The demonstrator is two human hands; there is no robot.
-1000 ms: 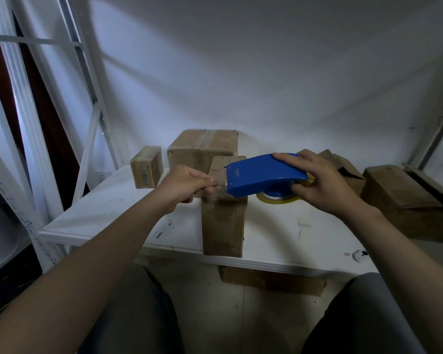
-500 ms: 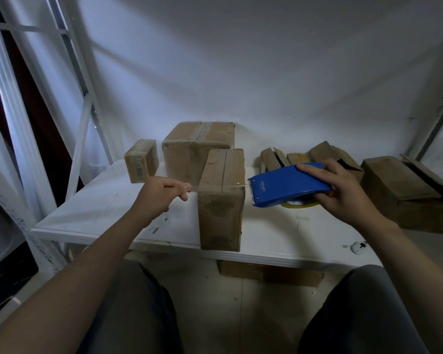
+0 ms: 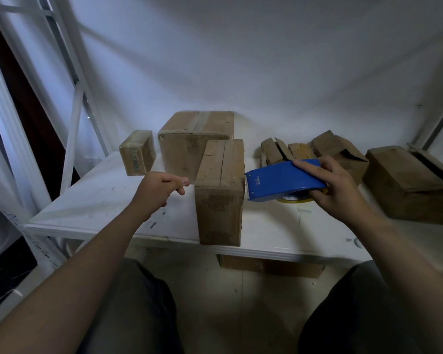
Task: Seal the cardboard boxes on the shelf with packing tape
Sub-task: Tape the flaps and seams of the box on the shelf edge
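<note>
A tall narrow cardboard box (image 3: 219, 200) stands at the front edge of the white shelf (image 3: 105, 200), its top flaps closed along a centre seam. My right hand (image 3: 343, 192) grips a blue tape dispenser (image 3: 279, 180) just right of the box's top, its blade end almost at the box edge; a yellowish tape roll shows beneath it. My left hand (image 3: 159, 187) hovers left of the box top, thumb and fingertips pinched on the end of a faint clear tape strip that runs across the box toward the dispenser.
Behind stand a large taped box (image 3: 184, 144) and a small box (image 3: 137, 155). Several open-flapped boxes (image 3: 340, 152) and a big box (image 3: 404, 180) fill the right side. White shelf struts (image 3: 74, 123) rise at left. Another box (image 3: 266, 267) lies under the shelf.
My hands have drawn apart: the dispenser moved right off the box top, and my left hand moved left, stretching the tape across the narrow box.
</note>
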